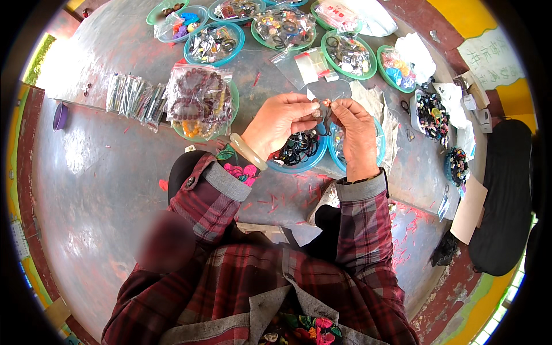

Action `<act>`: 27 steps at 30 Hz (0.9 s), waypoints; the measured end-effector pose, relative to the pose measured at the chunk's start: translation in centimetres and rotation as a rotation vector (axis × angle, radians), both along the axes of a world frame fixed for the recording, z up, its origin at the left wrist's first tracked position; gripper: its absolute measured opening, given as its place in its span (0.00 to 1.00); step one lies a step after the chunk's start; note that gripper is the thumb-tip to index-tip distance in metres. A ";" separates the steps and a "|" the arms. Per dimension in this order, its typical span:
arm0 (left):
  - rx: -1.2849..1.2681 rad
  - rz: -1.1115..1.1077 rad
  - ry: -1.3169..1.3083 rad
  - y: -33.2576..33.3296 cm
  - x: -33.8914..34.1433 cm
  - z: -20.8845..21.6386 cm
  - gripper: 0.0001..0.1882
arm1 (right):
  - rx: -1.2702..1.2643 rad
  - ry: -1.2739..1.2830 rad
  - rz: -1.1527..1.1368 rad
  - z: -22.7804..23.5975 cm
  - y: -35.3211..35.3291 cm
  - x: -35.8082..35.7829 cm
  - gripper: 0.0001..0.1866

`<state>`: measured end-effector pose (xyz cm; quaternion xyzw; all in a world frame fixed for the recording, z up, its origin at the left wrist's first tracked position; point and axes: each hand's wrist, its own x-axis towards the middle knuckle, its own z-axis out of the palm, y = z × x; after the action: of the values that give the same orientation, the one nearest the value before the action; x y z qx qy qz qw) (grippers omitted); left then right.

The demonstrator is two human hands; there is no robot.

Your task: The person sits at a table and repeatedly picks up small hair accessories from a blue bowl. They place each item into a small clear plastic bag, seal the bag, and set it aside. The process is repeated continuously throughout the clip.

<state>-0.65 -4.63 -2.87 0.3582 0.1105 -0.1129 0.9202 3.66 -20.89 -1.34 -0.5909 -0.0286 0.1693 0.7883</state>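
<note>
My left hand (275,123), with a pale bangle (248,152) at the wrist, is closed in a pinch. My right hand (357,135) pinches from the other side. Between the fingertips is a small dark hair tie (328,119) with a coppery bit at its top; its details are too small to make out. Just beneath the hands stands a blue bowl (296,169) of black hair ties (298,148). Beside it, partly covered by my right hand, is a second blue bowl (382,150) whose contents are mostly hidden.
Several bowls of small bagged goods line the far side, among them a blue bowl (238,53) and a green bowl (376,68). Bagged dark red beads (201,95) lie on a green bowl. Packed thin packets (135,98) sit left; a white container (415,115) stands right.
</note>
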 end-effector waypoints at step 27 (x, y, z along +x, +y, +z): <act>0.134 0.073 -0.042 -0.7 -0.4 0.7 0.11 | -0.040 -0.050 0.054 -0.1 0.3 -0.3 0.07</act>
<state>-1.00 -5.37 -2.15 0.4169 0.1116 -0.0641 0.8998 3.36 -20.58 -1.43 -0.6095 -0.0609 0.1762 0.7706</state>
